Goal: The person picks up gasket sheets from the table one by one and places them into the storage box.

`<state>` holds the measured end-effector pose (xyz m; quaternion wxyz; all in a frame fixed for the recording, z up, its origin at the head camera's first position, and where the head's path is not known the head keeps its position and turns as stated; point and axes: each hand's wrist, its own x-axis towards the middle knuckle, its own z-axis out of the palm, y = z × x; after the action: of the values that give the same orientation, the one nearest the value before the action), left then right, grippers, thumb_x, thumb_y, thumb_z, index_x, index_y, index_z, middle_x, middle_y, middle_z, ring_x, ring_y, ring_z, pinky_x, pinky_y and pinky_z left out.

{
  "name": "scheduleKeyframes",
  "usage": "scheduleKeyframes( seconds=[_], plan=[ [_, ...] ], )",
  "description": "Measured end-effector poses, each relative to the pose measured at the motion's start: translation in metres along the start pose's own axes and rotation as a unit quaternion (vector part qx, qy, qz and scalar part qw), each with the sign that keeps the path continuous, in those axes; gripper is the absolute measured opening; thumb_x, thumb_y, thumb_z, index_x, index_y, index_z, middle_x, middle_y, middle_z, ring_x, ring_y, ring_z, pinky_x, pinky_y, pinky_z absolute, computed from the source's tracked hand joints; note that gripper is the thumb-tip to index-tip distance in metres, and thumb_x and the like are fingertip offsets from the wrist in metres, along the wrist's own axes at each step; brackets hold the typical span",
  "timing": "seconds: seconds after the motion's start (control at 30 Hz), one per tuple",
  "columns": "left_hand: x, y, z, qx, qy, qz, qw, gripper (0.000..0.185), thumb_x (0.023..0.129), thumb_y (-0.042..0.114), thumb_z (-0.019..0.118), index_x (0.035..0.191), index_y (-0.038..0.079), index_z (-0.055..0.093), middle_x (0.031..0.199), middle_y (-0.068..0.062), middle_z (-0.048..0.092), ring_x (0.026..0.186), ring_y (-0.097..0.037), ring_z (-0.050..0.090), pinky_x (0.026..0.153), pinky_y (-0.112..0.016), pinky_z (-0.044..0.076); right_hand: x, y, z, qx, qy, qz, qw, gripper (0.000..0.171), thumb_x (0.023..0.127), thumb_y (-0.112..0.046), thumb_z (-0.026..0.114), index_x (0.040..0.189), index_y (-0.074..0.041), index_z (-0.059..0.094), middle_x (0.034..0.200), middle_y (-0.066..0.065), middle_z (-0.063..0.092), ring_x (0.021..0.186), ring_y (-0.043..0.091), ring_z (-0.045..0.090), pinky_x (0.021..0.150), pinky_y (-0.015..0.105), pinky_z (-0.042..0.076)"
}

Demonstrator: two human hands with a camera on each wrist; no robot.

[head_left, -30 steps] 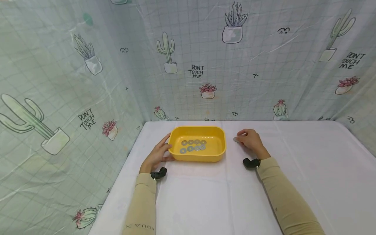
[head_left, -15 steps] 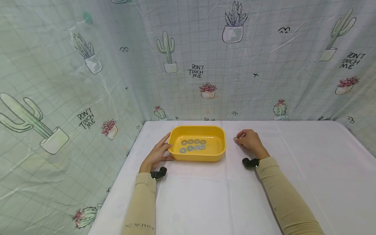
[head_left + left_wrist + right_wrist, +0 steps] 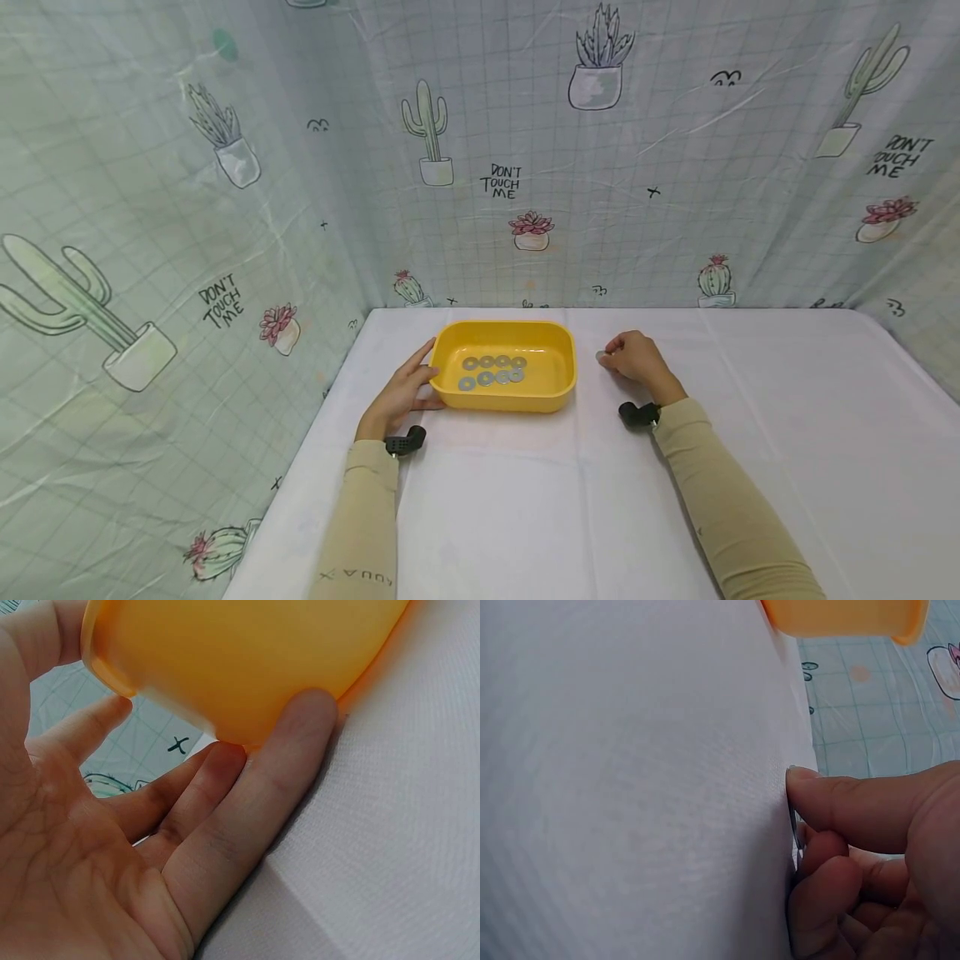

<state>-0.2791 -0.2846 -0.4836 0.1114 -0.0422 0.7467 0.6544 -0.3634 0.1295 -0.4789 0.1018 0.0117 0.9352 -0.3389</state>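
Note:
In the head view, my left hand (image 3: 396, 398) holds the left end of a yellow plastic tray (image 3: 502, 402). The left wrist view shows one digit over the rim of the tray (image 3: 247, 660) and other fingers (image 3: 300, 735) against its outer wall, low by the cloth. Several flat grey metal washers (image 3: 486, 378) lie inside in two rows, two of the front ones overlapping. To the right of the tray, my right hand (image 3: 636, 357) pinches one more washer (image 3: 600, 356) at the tabletop. From the right wrist, only the thin edge of that washer (image 3: 795, 821) shows under the thumb.
A white cloth (image 3: 510, 500) covers the table. Curtains printed with cacti (image 3: 480, 275) rise behind it and along the left side. A small black camera (image 3: 405, 442) sits on the left wrist, another black camera (image 3: 637, 415) on the right.
Almost nothing differs. The right fingers shift very slightly at the washer beside the tray; the left hand, the tray and the washers in it stay put.

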Motion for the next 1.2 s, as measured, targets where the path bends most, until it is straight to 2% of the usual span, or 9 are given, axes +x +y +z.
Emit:
scheduleKeyframes(
  seconds=[0.3, 0.6, 0.8, 1.03, 1.2],
  plan=[
    [0.001, 0.000, 0.000, 0.001, 0.001, 0.004, 1.0000, 0.060, 0.105, 0.028, 0.051, 0.155, 0.054, 0.030, 0.143, -0.015, 0.053, 0.121, -0.033, 0.062, 0.088, -0.047, 0.064, 0.000, 0.000, 0.000, -0.013, -0.010, -0.013, 1.000, 0.035, 0.094, -0.025, 0.070, 0.116, 0.001, 0.063, 0.101, 0.014, 0.061, 0.092, 0.026, 0.056, 0.075, 0.030, 0.049],
    [0.002, -0.001, -0.001, -0.008, 0.000, 0.001, 1.0000, 0.061, 0.105, 0.025, 0.050, 0.156, 0.052, 0.031, 0.140, -0.017, 0.054, 0.117, -0.031, 0.063, 0.087, -0.048, 0.064, 0.000, 0.003, 0.001, 0.004, 0.001, -0.031, 1.000, 0.032, 0.092, -0.020, 0.073, 0.115, -0.001, 0.062, 0.102, 0.011, 0.058, 0.094, 0.025, 0.054, 0.076, 0.028, 0.046],
    [0.002, -0.001, 0.000, -0.009, -0.002, 0.006, 0.9999, 0.061, 0.105, 0.025, 0.050, 0.156, 0.051, 0.031, 0.141, -0.017, 0.054, 0.116, -0.030, 0.063, 0.087, -0.048, 0.064, 0.002, 0.007, 0.001, 0.020, 0.003, -0.056, 0.998, 0.029, 0.092, -0.018, 0.074, 0.114, -0.005, 0.060, 0.099, 0.011, 0.057, 0.087, 0.024, 0.055, 0.071, 0.026, 0.048],
    [0.002, -0.003, -0.001, -0.011, -0.004, 0.010, 0.9999, 0.061, 0.104, 0.025, 0.052, 0.156, 0.051, 0.031, 0.138, -0.020, 0.055, 0.113, -0.027, 0.065, 0.087, -0.048, 0.064, 0.002, 0.010, 0.000, 0.053, -0.013, -0.055, 0.997, 0.028, 0.096, -0.018, 0.071, 0.119, -0.007, 0.061, 0.094, 0.010, 0.061, 0.075, 0.020, 0.057, 0.065, 0.023, 0.051],
    [0.002, -0.002, -0.001, -0.013, 0.003, 0.003, 0.9999, 0.061, 0.104, 0.026, 0.052, 0.155, 0.053, 0.033, 0.138, -0.017, 0.056, 0.114, -0.028, 0.065, 0.086, -0.048, 0.064, 0.004, 0.013, 0.000, 0.072, -0.017, -0.052, 0.996, 0.030, 0.095, -0.019, 0.072, 0.121, -0.007, 0.063, 0.089, 0.008, 0.064, 0.072, 0.019, 0.058, 0.064, 0.023, 0.052]
  ],
)
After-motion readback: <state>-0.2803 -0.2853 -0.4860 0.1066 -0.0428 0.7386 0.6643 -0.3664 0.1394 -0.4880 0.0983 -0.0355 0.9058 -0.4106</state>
